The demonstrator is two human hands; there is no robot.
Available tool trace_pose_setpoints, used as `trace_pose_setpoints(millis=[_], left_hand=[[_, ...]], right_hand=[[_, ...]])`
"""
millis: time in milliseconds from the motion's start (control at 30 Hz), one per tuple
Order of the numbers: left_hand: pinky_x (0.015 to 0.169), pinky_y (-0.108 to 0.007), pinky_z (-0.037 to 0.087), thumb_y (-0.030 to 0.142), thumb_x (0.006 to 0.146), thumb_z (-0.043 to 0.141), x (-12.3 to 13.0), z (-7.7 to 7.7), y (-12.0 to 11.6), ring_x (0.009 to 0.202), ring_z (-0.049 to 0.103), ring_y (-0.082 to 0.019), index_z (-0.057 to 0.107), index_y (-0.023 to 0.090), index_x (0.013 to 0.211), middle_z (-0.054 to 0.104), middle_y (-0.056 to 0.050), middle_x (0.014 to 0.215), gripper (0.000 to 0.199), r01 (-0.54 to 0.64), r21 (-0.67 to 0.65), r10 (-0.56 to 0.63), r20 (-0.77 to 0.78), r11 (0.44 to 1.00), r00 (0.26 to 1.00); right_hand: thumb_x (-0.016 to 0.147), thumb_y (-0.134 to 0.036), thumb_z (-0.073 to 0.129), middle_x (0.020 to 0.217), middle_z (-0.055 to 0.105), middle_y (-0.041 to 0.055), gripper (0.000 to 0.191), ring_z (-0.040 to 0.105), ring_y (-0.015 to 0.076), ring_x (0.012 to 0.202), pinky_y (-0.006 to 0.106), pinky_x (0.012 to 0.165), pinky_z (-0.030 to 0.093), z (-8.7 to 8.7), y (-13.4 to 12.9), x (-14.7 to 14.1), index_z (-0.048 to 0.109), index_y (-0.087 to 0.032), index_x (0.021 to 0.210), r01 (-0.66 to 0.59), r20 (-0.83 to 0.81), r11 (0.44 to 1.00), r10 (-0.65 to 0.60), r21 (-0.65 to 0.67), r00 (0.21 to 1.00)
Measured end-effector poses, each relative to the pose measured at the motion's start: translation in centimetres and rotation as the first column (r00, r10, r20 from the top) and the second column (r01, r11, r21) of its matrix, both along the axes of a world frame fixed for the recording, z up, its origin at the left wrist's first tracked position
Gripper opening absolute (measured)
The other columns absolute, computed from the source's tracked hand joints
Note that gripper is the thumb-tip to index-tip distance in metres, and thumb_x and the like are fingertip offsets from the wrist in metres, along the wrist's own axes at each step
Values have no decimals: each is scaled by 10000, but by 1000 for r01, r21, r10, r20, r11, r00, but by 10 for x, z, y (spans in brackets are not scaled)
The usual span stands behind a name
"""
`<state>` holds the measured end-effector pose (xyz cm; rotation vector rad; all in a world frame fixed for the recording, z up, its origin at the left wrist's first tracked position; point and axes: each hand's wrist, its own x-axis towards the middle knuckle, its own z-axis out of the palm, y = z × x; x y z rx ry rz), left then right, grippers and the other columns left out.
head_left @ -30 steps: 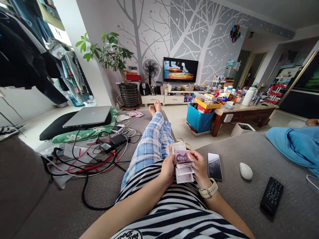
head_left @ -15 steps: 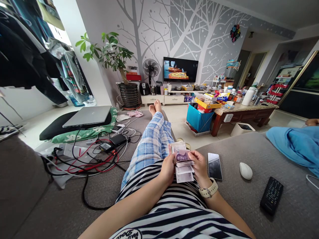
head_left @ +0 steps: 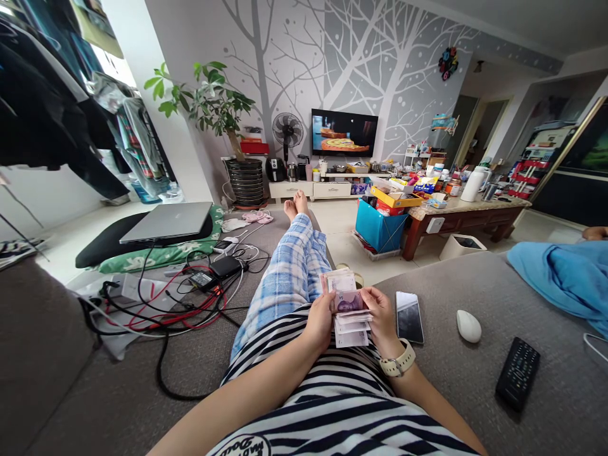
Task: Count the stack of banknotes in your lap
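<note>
A bundle of purple banknotes (head_left: 350,322) is held over my lap, fanned out in overlapping layers. My left hand (head_left: 319,318) is closed on the left side of the bundle, its thumb lying on top. My right hand (head_left: 380,313) pinches the right edge of the uppermost note (head_left: 349,301), which shows a portrait and the figure 5. More notes (head_left: 341,280) stick out beyond the far side, and others hang towards my striped shirt. On my right wrist is a cream watch (head_left: 399,360). The fingers under the notes are hidden.
Right of me on the grey sofa (head_left: 456,399) lie a phone (head_left: 409,316), a white mouse (head_left: 468,326) and a black remote (head_left: 517,373). Tangled cables (head_left: 190,310) and a laptop (head_left: 166,223) are on the left. A cluttered table (head_left: 468,209) stands ahead, right of a blue box (head_left: 380,225).
The top banknote has shifted and bent slightly between my hands, and the notes beneath have moved a little. My right fingers have moved slightly. Both arms stay in place.
</note>
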<state>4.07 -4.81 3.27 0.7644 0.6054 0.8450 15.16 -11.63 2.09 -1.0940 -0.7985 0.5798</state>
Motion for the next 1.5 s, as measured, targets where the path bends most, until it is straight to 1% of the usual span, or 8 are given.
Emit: trace_pose_setpoints(millis=[167,333,400,633,800,1000,1200,1500], left_hand=[[807,-355,530,270,745,640,0,1,-1,782,696,-235,704,152,896,747,-87,844,202,1,-5,-1,20,1000,1000],[857,-356,525,257,724,668,-3,5,-4,813,696,-232,700,149,916,742,-90,839,222,21,-11,-21,15,1000,1000],[859,-358,525,251,702,692,-3,5,-4,828,695,-236,695,147,948,739,-95,840,267,36,-16,-35,21,999,999],[761,-334,538,196,651,707,-1,2,-4,742,690,-211,675,112,950,734,-94,826,312,47,16,-47,11,999,999],[739,-306,527,201,639,711,-1,3,-5,707,677,-188,679,110,925,730,-73,792,302,47,14,-47,10,999,999],[723,-288,506,297,687,675,0,-1,-2,706,649,-182,688,90,895,718,-67,762,293,-11,-7,11,-1,1000,1000],[621,-245,451,332,695,667,2,-10,2,622,575,-143,664,115,813,675,-30,692,247,-26,8,26,6,1000,1000],[664,-272,471,339,708,656,1,-11,4,686,617,-176,680,101,867,715,-74,781,287,-21,14,21,-13,1000,1000]], right_hand=[[816,-560,608,561,542,-3,409,446,103,491,233,495,340,0,1,0,590,-170,696,-35,-55,999,35,0,998],[737,-494,723,602,520,-18,369,457,100,555,227,546,375,-2,3,2,551,-172,682,68,-44,998,-68,-19,997],[714,-491,740,642,523,-17,374,465,101,591,224,562,384,-3,4,3,548,-171,694,78,-62,997,-80,-21,995],[751,-492,697,591,447,-35,394,382,88,554,217,523,318,-9,7,4,507,-168,631,45,-62,997,-49,-65,997],[729,-487,700,584,436,-35,384,377,97,562,222,527,314,-8,6,3,509,-172,622,60,-52,994,-65,-92,997],[741,-475,686,600,457,-27,358,393,105,580,225,542,328,-7,5,3,531,-168,640,71,-34,993,-75,-96,997],[759,-479,675,629,499,-15,344,427,110,592,224,553,351,-6,4,2,567,-164,671,51,-29,997,-53,-59,998],[760,-448,688,712,589,12,299,511,129,665,231,615,407,-1,1,1,636,-155,770,52,1,999,-52,-13,999]])
